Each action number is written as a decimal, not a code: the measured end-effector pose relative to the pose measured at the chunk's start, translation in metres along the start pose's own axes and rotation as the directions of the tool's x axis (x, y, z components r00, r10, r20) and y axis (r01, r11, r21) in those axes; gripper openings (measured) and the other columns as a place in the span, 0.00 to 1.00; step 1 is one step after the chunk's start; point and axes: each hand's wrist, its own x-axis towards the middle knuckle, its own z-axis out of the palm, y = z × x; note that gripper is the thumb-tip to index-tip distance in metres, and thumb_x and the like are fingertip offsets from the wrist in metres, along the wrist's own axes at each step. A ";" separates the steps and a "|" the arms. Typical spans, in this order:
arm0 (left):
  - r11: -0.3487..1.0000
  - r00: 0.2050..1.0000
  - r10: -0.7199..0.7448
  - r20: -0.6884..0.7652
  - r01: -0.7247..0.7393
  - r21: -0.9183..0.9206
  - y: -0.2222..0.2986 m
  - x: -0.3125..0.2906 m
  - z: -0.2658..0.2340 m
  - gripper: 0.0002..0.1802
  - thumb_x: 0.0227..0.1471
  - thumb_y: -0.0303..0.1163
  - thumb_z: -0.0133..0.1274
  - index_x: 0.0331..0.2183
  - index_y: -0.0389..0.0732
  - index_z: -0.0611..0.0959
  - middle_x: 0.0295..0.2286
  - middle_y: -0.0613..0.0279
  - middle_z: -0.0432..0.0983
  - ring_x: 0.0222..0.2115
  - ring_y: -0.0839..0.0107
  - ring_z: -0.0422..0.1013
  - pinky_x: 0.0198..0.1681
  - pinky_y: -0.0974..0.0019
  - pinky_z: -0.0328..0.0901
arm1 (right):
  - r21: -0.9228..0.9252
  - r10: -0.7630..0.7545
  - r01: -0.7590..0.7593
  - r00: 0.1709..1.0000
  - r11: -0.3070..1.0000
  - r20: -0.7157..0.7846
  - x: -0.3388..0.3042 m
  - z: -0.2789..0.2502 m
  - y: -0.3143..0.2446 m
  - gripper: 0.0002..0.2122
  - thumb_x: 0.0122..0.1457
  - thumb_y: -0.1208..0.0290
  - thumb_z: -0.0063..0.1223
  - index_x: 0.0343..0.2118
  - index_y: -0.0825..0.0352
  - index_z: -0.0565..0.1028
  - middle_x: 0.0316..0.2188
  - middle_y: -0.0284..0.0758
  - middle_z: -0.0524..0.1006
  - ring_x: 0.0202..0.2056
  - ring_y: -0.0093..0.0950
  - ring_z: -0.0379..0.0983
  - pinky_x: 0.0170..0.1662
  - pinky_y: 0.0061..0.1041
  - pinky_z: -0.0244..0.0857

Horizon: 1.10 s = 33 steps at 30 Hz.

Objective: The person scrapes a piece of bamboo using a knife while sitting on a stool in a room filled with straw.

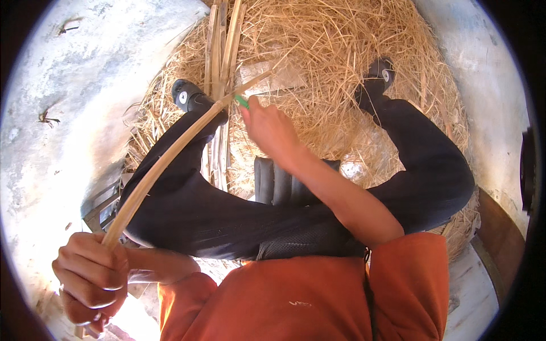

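At the lower left, my left hand [94, 275] is wrapped round the near end of a long, pale bamboo strip [162, 165]. The strip slants up and away across my left leg, its far part narrowing above the straw-like litter. Near that far part, my right hand [272, 129] is closed on a green-handled tool [242, 102]. Its green part touches or nearly touches the strip; the fingers hide most of the tool, and I cannot make out a blade.
Dry, straw-like shavings [341, 34] cover the floor ahead between pale walls [74, 113]. Several long split strips [222, 45] lie by my left foot. My legs in black trousers [424, 148] are spread apart, with a dark ribbed object [276, 184] between them.
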 end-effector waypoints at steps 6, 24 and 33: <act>1.000 1.000 -0.009 0.000 0.009 -0.001 -0.007 0.003 0.001 0.20 0.45 0.28 0.51 0.11 0.48 0.60 0.04 0.76 0.55 0.03 0.86 0.51 0.06 0.80 0.40 | -0.031 -0.006 0.005 0.999 1.000 -0.040 0.033 0.019 0.050 0.18 0.65 0.61 0.35 0.36 0.76 0.69 0.22 0.53 0.76 0.29 0.49 0.76 0.32 0.47 0.70; 1.000 1.000 -0.018 0.001 0.018 0.012 0.008 -0.003 0.013 0.20 0.45 0.34 0.52 0.11 0.49 0.60 0.05 0.77 0.55 0.04 0.87 0.50 0.08 0.80 0.40 | -0.118 0.360 -0.358 0.933 0.926 -0.006 0.076 0.089 0.151 0.16 0.62 0.63 0.40 0.41 0.74 0.70 0.30 0.52 0.77 0.35 0.46 0.76 0.38 0.41 0.71; 0.959 0.977 0.052 -0.209 0.010 0.284 0.017 -0.010 -0.011 0.21 0.45 0.36 0.52 0.11 0.50 0.60 0.05 0.78 0.56 0.04 0.87 0.50 0.09 0.81 0.40 | 0.112 0.313 -0.314 0.949 0.943 0.025 0.024 0.031 0.133 0.17 0.63 0.63 0.37 0.43 0.75 0.66 0.27 0.54 0.75 0.34 0.54 0.73 0.37 0.43 0.67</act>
